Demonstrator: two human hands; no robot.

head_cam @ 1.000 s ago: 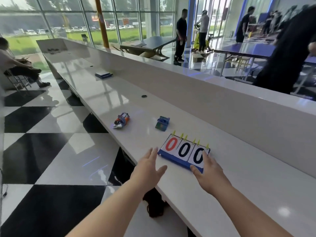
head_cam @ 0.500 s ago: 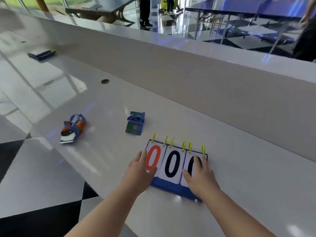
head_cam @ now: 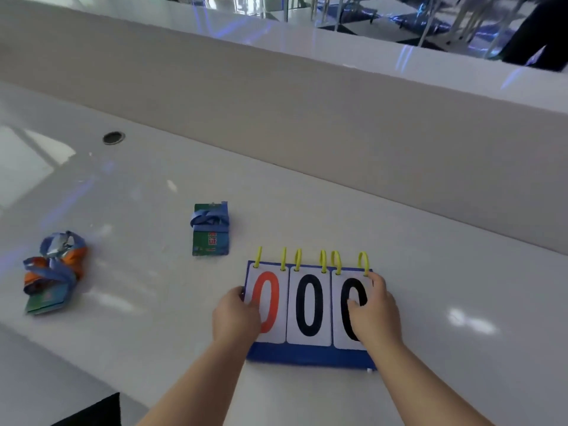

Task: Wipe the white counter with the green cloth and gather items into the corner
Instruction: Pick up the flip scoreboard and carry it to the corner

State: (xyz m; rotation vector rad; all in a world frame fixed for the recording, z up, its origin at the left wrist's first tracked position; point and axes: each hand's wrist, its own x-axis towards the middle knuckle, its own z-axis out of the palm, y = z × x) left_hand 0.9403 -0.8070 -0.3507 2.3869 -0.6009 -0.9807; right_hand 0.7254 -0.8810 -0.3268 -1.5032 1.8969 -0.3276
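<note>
Left hand (head_cam: pixel 236 315) and right hand (head_cam: pixel 374 315) grip the scoreboard (head_cam: pixel 309 305) (showing 000) at its ends

Glossy raised ledge (head_cam: pixel 307 47), beige partition wall (head_cam: pixel 307 133), black-and-white tiled floor (head_cam: pixel 89 412)

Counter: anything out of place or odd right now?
Nothing is spilled or broken. On the counter, left of the scoreboard, a green badge and a tangled orange-and-blue lanyard bundle lie apart, not yet gathered. The left hand and right hand grip the scoreboard's ends.
</note>
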